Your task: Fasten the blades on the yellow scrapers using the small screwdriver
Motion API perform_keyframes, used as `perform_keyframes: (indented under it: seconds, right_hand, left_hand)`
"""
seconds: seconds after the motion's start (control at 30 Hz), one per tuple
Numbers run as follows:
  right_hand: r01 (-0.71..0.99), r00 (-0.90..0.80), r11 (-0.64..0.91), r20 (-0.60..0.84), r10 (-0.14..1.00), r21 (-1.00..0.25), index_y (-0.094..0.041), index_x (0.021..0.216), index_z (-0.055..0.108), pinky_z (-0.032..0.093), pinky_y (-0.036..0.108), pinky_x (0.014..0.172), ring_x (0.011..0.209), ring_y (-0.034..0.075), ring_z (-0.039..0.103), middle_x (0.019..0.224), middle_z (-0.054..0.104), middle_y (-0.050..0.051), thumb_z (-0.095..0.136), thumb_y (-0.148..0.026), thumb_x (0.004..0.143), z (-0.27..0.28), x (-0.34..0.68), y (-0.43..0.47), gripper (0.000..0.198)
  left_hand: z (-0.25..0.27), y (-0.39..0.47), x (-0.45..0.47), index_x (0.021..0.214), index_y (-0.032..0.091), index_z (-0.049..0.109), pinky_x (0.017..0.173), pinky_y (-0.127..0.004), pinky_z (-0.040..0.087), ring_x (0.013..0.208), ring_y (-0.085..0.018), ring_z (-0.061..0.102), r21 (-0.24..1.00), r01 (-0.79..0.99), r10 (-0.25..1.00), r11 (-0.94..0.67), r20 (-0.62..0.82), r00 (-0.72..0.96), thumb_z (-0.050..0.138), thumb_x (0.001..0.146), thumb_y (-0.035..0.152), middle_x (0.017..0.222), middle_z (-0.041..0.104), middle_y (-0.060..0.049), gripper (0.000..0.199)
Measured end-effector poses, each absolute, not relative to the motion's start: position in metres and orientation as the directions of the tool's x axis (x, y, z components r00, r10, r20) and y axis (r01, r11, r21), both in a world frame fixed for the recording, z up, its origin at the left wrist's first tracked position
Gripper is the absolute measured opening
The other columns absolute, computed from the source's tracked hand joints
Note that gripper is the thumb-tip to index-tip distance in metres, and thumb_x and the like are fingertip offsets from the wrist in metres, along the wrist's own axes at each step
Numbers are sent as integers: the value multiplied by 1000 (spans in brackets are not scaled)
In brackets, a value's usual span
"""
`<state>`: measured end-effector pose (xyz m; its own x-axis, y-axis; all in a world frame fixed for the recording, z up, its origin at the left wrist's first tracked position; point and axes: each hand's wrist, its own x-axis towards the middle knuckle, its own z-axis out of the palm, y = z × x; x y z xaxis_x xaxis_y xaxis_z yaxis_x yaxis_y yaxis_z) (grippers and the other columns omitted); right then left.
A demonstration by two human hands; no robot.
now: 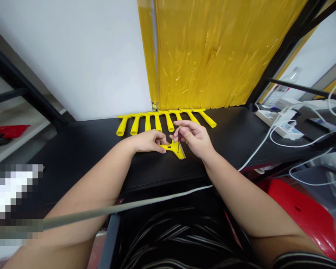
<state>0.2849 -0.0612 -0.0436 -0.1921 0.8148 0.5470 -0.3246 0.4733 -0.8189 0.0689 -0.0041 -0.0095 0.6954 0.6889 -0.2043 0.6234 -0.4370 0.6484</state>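
Observation:
A yellow scraper (177, 150) with a metal blade along its wide edge lies on the black table (162, 172). My left hand (149, 142) is closed on its handle side, thumb and fingers pinching it. In my right hand (195, 140) is a small screwdriver (179, 140) with a dark red handle, held upright between thumb and fingers. Its shaft points down, the tip at the scraper's wide end. Just beyond my hands, several more yellow scrapers (148, 122) lie in a row, hollow handles toward me.
A yellow-wrapped panel (212, 56) and a white panel (100, 59) stand behind the table. To the right are power strips (280, 123), white cables (264, 144) and a plastic bottle (281, 87). A red stool (302, 213) stands at lower right; a strap (128, 205) crosses below my arms.

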Motion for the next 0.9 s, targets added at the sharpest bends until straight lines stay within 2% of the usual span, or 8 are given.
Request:
perform_keyframes:
  seconds: [0.1, 0.27, 0.37, 0.43, 0.6, 0.63, 0.8, 0.9]
  right_hand:
    - [-406, -239, 389, 507, 828, -827, -24, 114, 63, 58, 36, 75, 67, 14, 61, 78, 65, -1, 73, -50, 93, -41, 279, -66, 35]
    - [-561, -241, 239, 433, 869, -793, -27, 98, 46, 47, 27, 64, 55, 9, 38, 65, 44, -9, 71, -48, 94, -34, 273, -71, 33]
    - [-561, -252, 229, 428, 868, -796, -24, 88, 45, 47, 28, 69, 66, 11, 49, 76, 54, -4, 77, -43, 91, -32, 275, -70, 37]
    - [-548, -258, 209, 401, 879, -810, -22, 84, 48, 47, 30, 69, 71, 12, 52, 81, 56, -1, 75, -46, 91, -30, 277, -70, 36]
    - [-577, -288, 110, 328, 900, -809, -25, 92, 48, 33, 25, 53, 49, 10, 24, 57, 31, -9, 62, -52, 99, -27, 278, -72, 31]
    - [-585, -274, 117, 331, 903, -802, -26, 93, 46, 32, 24, 53, 50, 10, 24, 58, 31, -10, 64, -50, 98, -27, 277, -73, 30]
    - [-573, -184, 194, 356, 916, -796, -24, 83, 43, 43, 27, 63, 66, 12, 45, 77, 49, -3, 73, -46, 92, -27, 275, -71, 38]
    - [-568, -209, 188, 361, 909, -802, -23, 81, 46, 39, 27, 58, 56, 11, 35, 66, 39, -5, 63, -54, 98, -28, 275, -69, 39]
  left_hand:
    - [-10, -4, 69, 100, 18, 73, 72, -28, 40, 77, -15, 55, 657, 613, 684, -439, -199, 702, 82, 71, 40, 89, 67, 0, 38]
    - [-12, -3, 69, 96, 17, 73, 68, -27, 39, 73, -15, 53, 655, 618, 693, -435, -195, 694, 82, 69, 41, 81, 64, 1, 37]
    - [-12, -2, 69, 97, 17, 74, 69, -27, 40, 73, -14, 53, 656, 613, 693, -440, -186, 697, 82, 69, 40, 81, 64, 1, 37]
    - [-13, -2, 69, 96, 17, 74, 69, -27, 40, 73, -14, 53, 654, 614, 695, -441, -184, 695, 83, 69, 41, 81, 65, 1, 37]
    - [-14, -1, 69, 96, 17, 74, 67, -27, 39, 71, -15, 53, 664, 614, 695, -426, -194, 693, 84, 68, 41, 77, 63, 1, 39]
    - [-14, 0, 69, 96, 17, 74, 67, -27, 39, 71, -15, 53, 664, 615, 694, -426, -196, 692, 84, 68, 42, 78, 63, 1, 39]
    - [-14, 0, 69, 100, 17, 74, 67, -28, 39, 71, -14, 53, 659, 617, 696, -430, -194, 692, 83, 69, 43, 78, 63, 1, 41]
    - [-15, 1, 69, 99, 17, 74, 67, -28, 40, 71, -14, 53, 664, 607, 686, -437, -190, 702, 83, 69, 43, 79, 64, 1, 41]
